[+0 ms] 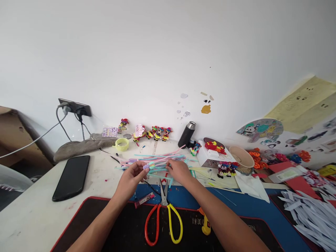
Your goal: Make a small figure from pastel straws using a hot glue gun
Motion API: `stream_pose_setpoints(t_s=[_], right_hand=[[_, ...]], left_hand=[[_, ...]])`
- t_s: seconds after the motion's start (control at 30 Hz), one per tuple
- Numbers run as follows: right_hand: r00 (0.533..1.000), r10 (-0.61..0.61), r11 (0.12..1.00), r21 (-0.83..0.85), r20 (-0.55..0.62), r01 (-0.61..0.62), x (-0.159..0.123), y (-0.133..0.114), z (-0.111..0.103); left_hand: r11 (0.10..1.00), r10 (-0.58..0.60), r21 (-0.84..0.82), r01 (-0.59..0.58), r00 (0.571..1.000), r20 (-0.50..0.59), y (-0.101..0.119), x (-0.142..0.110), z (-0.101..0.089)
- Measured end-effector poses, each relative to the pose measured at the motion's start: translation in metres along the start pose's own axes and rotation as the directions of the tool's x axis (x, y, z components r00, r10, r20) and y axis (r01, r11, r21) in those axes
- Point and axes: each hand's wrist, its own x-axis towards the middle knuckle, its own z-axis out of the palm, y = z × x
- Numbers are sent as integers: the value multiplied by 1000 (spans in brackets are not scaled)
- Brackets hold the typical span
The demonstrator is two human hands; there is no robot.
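My left hand (132,175) is closed in a pinch on a small pastel coiled pipe-cleaner piece (150,166), held just above the table. My right hand (178,170) is curled with its fingers on the pile of pastel pipe cleaners (157,160) and grips a light blue strand. Both hands meet over the pile, above the far edge of the mat. Scissors (164,215) with one red and one yellow handle lie shut on the mat just below my hands.
A black phone (71,176) lies at the left, a yellow tape roll (122,144) and small colourful figures (157,133) by the wall. A black flask (187,134), white box (214,155), paper bowl (241,156) and white paper strips (312,213) crowd the right. A yellow cutter (205,224) lies on the mat (126,231).
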Motion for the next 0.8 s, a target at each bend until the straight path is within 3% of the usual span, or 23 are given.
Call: stream_pose_setpoints(t_s=[0.33, 0.63, 0.8], right_hand=[[999, -37, 998, -41, 34, 39, 7, -6, 0], [999, -32, 995, -90, -3, 31, 22, -9, -31], [998, -53, 989, -138, 39, 57, 23, -14, -41]], left_hand=[[999, -35, -23, 36, 999, 30, -3, 0, 0], [997, -60, -45, 61, 998, 33, -2, 0, 0], [995, -83, -53, 86, 996, 44, 1, -2, 1]])
